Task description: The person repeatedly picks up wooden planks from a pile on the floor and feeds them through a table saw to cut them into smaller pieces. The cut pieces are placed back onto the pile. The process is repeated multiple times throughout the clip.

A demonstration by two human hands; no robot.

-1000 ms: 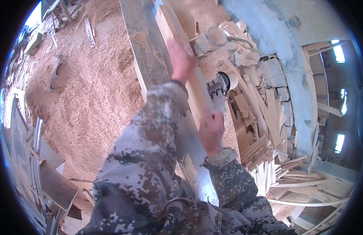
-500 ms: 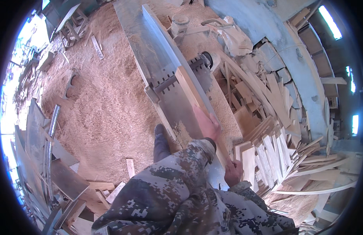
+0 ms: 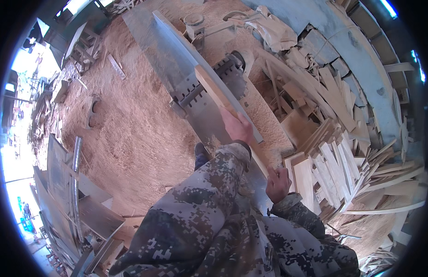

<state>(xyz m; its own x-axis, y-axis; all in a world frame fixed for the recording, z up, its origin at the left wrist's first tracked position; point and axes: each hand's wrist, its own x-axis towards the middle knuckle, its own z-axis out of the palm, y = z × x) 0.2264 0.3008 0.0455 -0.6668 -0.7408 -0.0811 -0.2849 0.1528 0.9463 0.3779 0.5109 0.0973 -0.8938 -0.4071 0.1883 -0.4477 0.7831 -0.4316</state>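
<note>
A long, narrow wooden board (image 3: 208,86) lies on the metal bed of a jointer (image 3: 164,74), along its straight fence (image 3: 177,39). Its far end reaches past the dark slotted cutter opening (image 3: 188,95). My left hand (image 3: 237,126) is closed over the board's middle, just on the near side of that opening, its fingers partly hidden. Farther back, my right hand (image 3: 278,184) grips the board's near end with curled fingers. Both arms wear camouflage sleeves, and the left forearm hides part of the near bed.
Wood shavings (image 3: 135,115) cover the floor on the left. Stacked wooden strips (image 3: 331,173) and offcuts crowd the right side beside a pale blue wall (image 3: 361,64). Sheet panels and a metal pipe (image 3: 77,161) lean at lower left. My shoe (image 3: 201,151) is beside the jointer.
The board has slid forward along the fence, its far end now farther beyond the cutter opening. Both hands have moved forward with it, and the whole view has shifted slightly.
</note>
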